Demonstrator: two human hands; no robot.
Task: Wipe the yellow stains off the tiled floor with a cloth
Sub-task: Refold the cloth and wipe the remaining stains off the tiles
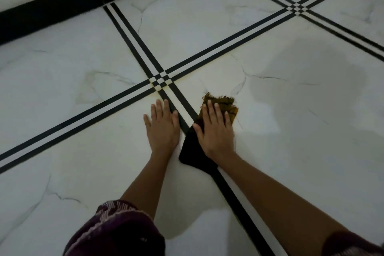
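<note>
A dark cloth (192, 151) with a yellow-stained frayed end (223, 102) lies on the white marble-look tiled floor (291, 131), across a black double stripe. My right hand (216, 129) presses flat on the cloth with straight fingers. My left hand (163, 125) rests flat on the bare tile just left of the cloth, fingers straight. Faint yellow staining (154, 87) shows along the grout at the stripe crossing just beyond my left fingertips.
Black double stripes (128, 41) cross the floor in a grid. A black skirting (52, 14) runs along the wall at the far left. A dull wet-looking patch (311, 72) spreads over the tile to the right. My patterned dark clothing (116, 230) fills the bottom edge.
</note>
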